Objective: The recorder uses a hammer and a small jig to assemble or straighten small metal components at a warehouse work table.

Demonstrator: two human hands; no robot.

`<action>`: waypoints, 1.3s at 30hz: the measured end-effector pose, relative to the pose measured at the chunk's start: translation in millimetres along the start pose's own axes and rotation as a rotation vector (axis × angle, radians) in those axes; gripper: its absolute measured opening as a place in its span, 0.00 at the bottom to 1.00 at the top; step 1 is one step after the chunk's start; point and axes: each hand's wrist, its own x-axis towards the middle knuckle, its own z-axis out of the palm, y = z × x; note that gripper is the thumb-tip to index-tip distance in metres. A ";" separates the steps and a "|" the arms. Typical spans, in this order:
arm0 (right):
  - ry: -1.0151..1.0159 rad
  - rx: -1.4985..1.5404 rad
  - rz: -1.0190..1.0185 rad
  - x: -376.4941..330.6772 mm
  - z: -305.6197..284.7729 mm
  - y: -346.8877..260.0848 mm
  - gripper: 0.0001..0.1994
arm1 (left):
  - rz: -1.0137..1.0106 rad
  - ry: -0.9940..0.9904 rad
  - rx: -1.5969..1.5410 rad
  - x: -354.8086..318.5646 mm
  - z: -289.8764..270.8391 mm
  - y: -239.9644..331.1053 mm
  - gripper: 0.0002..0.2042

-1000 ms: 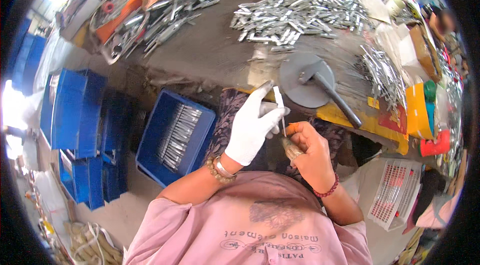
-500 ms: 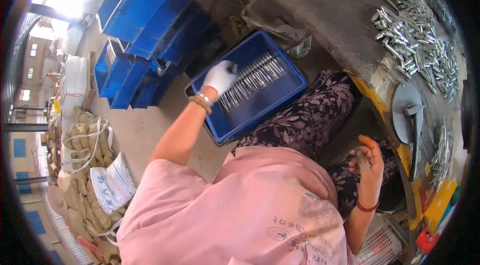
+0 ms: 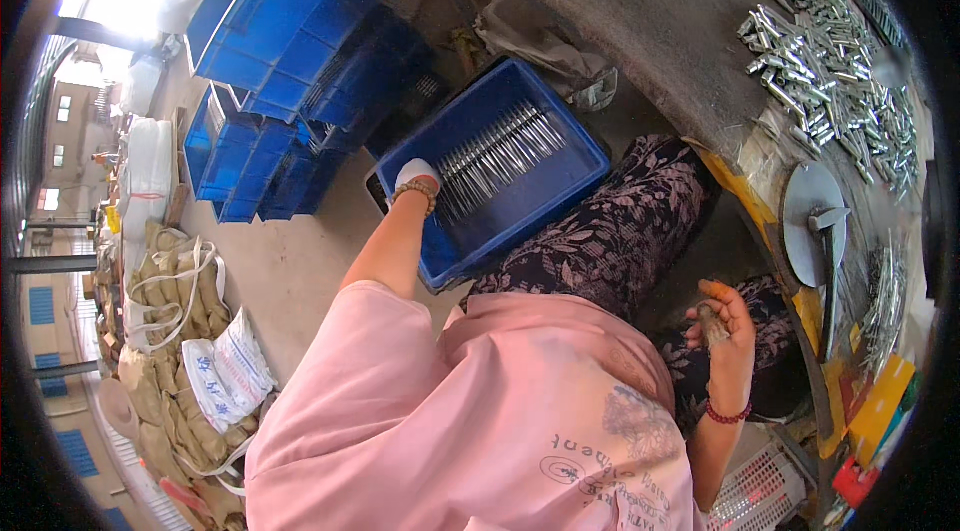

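Blue bin — metal rods, gloved left hand

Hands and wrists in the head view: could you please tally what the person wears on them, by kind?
White glove: 1
Brown bead bracelet: 1
Red bead bracelet: 1
Total: 3

Shiny metal rods lie in a smooth, seemingly plastic blue crate.
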 end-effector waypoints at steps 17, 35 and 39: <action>-0.033 -0.020 0.014 4.6 9.3 2.0 0.17 | 0.796 1.313 -1.079 -464.5 -102.2 -85.3 0.20; 0.148 -0.145 -0.256 -33.7 -8.9 -19.6 0.15 | 1.815 1.968 -0.176 -730.4 -167.6 112.6 0.16; 0.222 -0.254 -0.384 -56.8 -20.8 -52.6 0.16 | 1.616 1.804 -0.158 -748.6 -158.3 102.2 0.19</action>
